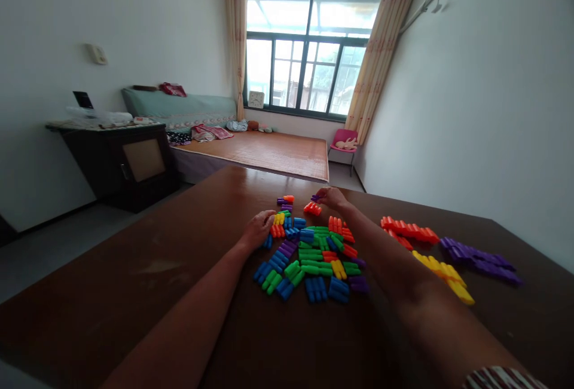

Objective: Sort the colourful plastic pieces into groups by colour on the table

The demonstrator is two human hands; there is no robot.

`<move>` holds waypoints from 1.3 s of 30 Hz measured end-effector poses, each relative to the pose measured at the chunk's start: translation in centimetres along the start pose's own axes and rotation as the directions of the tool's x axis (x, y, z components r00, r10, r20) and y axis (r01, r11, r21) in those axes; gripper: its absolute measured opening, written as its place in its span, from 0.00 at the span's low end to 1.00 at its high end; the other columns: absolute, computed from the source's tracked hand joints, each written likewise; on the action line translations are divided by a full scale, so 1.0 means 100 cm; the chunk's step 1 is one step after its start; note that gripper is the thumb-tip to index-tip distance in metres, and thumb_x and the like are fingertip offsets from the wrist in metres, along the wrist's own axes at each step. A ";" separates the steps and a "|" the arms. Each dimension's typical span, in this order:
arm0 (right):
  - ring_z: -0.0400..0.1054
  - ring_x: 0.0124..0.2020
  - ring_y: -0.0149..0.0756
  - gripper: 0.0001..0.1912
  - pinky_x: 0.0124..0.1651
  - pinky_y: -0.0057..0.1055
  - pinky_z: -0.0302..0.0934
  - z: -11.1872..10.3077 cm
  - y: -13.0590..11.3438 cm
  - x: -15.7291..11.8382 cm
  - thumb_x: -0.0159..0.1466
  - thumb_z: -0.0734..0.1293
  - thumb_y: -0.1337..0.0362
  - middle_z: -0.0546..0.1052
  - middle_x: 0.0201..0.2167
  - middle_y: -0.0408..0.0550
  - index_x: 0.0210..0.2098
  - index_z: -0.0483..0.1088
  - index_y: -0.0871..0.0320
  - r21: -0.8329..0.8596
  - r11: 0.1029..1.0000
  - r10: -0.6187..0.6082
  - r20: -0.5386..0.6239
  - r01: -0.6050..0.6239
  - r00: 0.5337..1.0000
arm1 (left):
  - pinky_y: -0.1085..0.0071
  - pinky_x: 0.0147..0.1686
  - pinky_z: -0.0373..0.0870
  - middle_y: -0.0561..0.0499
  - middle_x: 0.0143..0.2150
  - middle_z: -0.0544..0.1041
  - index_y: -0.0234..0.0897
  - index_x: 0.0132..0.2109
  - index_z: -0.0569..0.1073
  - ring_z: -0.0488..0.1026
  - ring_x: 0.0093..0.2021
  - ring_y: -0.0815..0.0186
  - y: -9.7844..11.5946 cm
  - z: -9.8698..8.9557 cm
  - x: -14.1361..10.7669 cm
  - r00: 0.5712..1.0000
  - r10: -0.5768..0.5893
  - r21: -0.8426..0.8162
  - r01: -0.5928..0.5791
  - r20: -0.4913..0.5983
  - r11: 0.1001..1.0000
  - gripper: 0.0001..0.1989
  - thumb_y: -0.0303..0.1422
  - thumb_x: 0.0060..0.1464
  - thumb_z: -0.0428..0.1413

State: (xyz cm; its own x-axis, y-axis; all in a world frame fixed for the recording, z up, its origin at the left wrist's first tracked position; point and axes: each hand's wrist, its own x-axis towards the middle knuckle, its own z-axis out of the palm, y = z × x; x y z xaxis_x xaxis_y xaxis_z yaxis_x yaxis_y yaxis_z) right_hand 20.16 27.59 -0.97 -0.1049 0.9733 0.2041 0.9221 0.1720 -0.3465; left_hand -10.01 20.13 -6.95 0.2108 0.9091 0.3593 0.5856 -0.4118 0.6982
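Observation:
My right hand [330,196] is at the far side of the pile, its fingers pinched on a small purple plastic block [315,198]. Just below it lies an orange block [313,209]. At the pile's left edge my left hand [259,227] rests with fingers stretched toward a yellow block [278,219] and an orange block [277,231], gripping nothing that I can see. Between my forearms spread many ribbed blocks, among them green ones [316,267] and blue ones [316,289]. A purple and orange pair [286,200] sits at the pile's far end.
On the brown table [147,269], right of my right forearm, lie joined rows of orange blocks [410,229], yellow blocks [442,275] and purple blocks [479,260]. Beyond the table are a bed [269,153], a dark cabinet [139,165] and a pink chair [344,138].

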 end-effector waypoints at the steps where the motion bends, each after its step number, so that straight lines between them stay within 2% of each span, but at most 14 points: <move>1: 0.73 0.37 0.36 0.12 0.40 0.28 0.64 -0.009 0.001 -0.009 0.54 0.71 0.66 0.80 0.37 0.45 0.39 0.77 0.55 0.049 0.998 -0.037 -0.041 0.039 0.998 | 0.65 0.53 0.67 0.43 0.52 0.76 0.34 0.52 0.73 0.73 0.51 0.59 -0.001 -0.001 0.000 1.000 0.002 -0.003 -0.002 0.007 1.000 0.22 0.40 0.60 0.44; 5: 0.74 0.36 0.36 0.13 0.42 0.31 0.66 -0.050 0.028 -0.068 0.57 0.68 0.62 0.80 0.38 0.47 0.41 0.76 0.56 0.316 0.922 -0.151 -0.233 0.222 0.961 | 0.65 0.52 0.67 0.43 0.53 0.75 0.33 0.53 0.72 0.72 0.52 0.59 -0.003 -0.004 0.002 0.999 -0.002 -0.003 0.002 0.032 1.000 0.25 0.43 0.59 0.43; 7: 0.73 0.36 0.37 0.16 0.42 0.33 0.67 -0.073 0.060 -0.106 0.56 0.68 0.58 0.79 0.37 0.49 0.42 0.74 0.58 0.396 0.895 -0.073 -0.325 0.206 0.943 | 0.64 0.53 0.67 0.43 0.53 0.76 0.34 0.53 0.72 0.72 0.52 0.58 -0.006 -0.005 0.005 0.999 -0.013 0.016 0.013 0.044 1.000 0.26 0.45 0.58 0.43; 9: 0.73 0.35 0.38 0.19 0.40 0.35 0.67 -0.094 0.108 -0.148 0.55 0.69 0.54 0.79 0.35 0.50 0.42 0.72 0.59 0.432 0.895 0.113 -0.462 0.112 0.880 | 0.64 0.52 0.67 0.44 0.53 0.76 0.35 0.54 0.72 0.73 0.52 0.58 -0.010 -0.005 0.008 0.998 -0.017 0.031 0.015 0.055 0.999 0.27 0.47 0.57 0.43; 10: 0.72 0.34 0.38 0.20 0.39 0.36 0.67 -0.104 0.137 -0.170 0.54 0.69 0.52 0.78 0.34 0.51 0.40 0.72 0.60 0.441 0.897 0.232 -0.552 0.043 0.801 | 0.65 0.52 0.67 0.45 0.53 0.76 0.35 0.54 0.72 0.73 0.52 0.58 -0.012 -0.004 0.009 0.998 -0.015 0.040 0.013 0.057 0.999 0.27 0.47 0.56 0.43; 11: 0.72 0.34 0.39 0.21 0.39 0.36 0.66 -0.113 0.169 -0.193 0.54 0.69 0.51 0.78 0.34 0.52 0.39 0.71 0.61 0.463 0.886 0.345 -0.632 -0.019 0.694 | 0.65 0.53 0.67 0.45 0.53 0.76 0.35 0.54 0.72 0.72 0.52 0.58 -0.014 -0.004 0.010 0.998 -0.014 0.051 0.011 0.060 0.999 0.28 0.48 0.56 0.44; 14: 0.71 0.34 0.41 0.21 0.40 0.38 0.65 -0.126 0.264 -0.264 0.53 0.67 0.51 0.77 0.34 0.54 0.38 0.71 0.61 0.501 0.806 0.583 -0.765 -0.314 0.274 | 0.65 0.53 0.66 0.45 0.54 0.75 0.36 0.54 0.72 0.72 0.53 0.57 -0.017 -0.003 0.013 0.998 -0.026 0.095 0.020 0.061 0.995 0.29 0.49 0.55 0.44; 15: 0.71 0.35 0.42 0.20 0.41 0.39 0.65 -0.126 0.291 -0.285 0.52 0.67 0.52 0.77 0.35 0.54 0.38 0.71 0.61 0.498 0.764 0.603 -0.777 -0.410 0.180 | 0.65 0.53 0.66 0.45 0.54 0.75 0.37 0.54 0.72 0.72 0.53 0.57 -0.017 -0.004 0.013 0.998 -0.034 0.105 0.028 0.060 0.994 0.28 0.49 0.55 0.44; 17: 0.71 0.34 0.43 0.19 0.42 0.41 0.64 -0.123 0.331 -0.317 0.51 0.67 0.54 0.77 0.34 0.55 0.37 0.71 0.61 0.491 0.678 0.640 -0.761 -0.547 0.110 | 0.65 0.53 0.67 0.46 0.54 0.76 0.38 0.53 0.73 0.72 0.53 0.56 -0.018 -0.005 0.014 0.997 -0.048 0.119 0.041 0.055 0.992 0.28 0.50 0.54 0.44; 19: 0.71 0.34 0.44 0.18 0.41 0.41 0.63 -0.119 0.349 -0.332 0.51 0.66 0.54 0.77 0.33 0.55 0.36 0.72 0.61 0.470 0.648 0.656 -0.744 -0.599 0.126 | 0.65 0.52 0.67 0.46 0.53 0.76 0.38 0.53 0.73 0.73 0.52 0.56 -0.019 -0.006 0.015 0.997 -0.049 0.126 0.041 0.057 0.991 0.29 0.50 0.54 0.44; 24: 0.71 0.33 0.42 0.18 0.40 0.37 0.63 -0.109 0.336 -0.312 0.52 0.65 0.52 0.78 0.31 0.54 0.33 0.74 0.60 0.333 0.736 0.607 -0.710 -0.590 0.356 | 0.64 0.52 0.68 0.45 0.53 0.76 0.37 0.53 0.73 0.73 0.52 0.55 -0.016 -0.009 0.016 0.996 -0.055 0.128 0.047 0.066 0.991 0.30 0.51 0.53 0.45; 27: 0.71 0.32 0.41 0.15 0.36 0.35 0.63 -0.105 0.320 -0.300 0.53 0.66 0.53 0.79 0.31 0.53 0.31 0.75 0.59 0.242 0.717 0.617 -0.657 -0.654 0.433 | 0.65 0.52 0.68 0.46 0.52 0.77 0.37 0.52 0.73 0.73 0.52 0.55 -0.012 -0.010 0.014 0.995 -0.072 0.123 0.063 0.064 0.990 0.30 0.51 0.52 0.45; 34: 0.72 0.29 0.41 0.16 0.33 0.33 0.62 -0.105 0.304 -0.303 0.53 0.66 0.51 0.79 0.29 0.53 0.30 0.77 0.57 0.127 0.674 0.624 -0.625 -0.727 0.469 | 0.63 0.53 0.67 0.46 0.52 0.77 0.37 0.52 0.73 0.73 0.52 0.55 -0.007 -0.011 0.013 0.995 -0.063 0.129 0.053 0.072 0.990 0.30 0.52 0.52 0.44; 39: 0.72 0.29 0.43 0.18 0.34 0.35 0.63 -0.103 0.308 -0.305 0.54 0.65 0.49 0.79 0.28 0.54 0.30 0.77 0.57 0.143 0.657 0.644 -0.618 -0.741 0.452 | 0.63 0.52 0.68 0.46 0.51 0.77 0.38 0.51 0.74 0.73 0.51 0.54 -0.008 -0.011 0.013 0.997 -0.051 0.125 0.044 0.053 0.991 0.29 0.52 0.52 0.46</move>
State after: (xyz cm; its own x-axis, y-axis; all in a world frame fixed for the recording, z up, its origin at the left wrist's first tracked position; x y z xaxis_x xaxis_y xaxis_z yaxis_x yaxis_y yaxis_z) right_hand 55.60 1.68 -8.41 0.7763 0.4566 0.4346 0.6299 -0.5863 -0.5094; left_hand -11.07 21.56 -6.37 0.2218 0.9308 0.2904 0.6878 -0.3605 0.6301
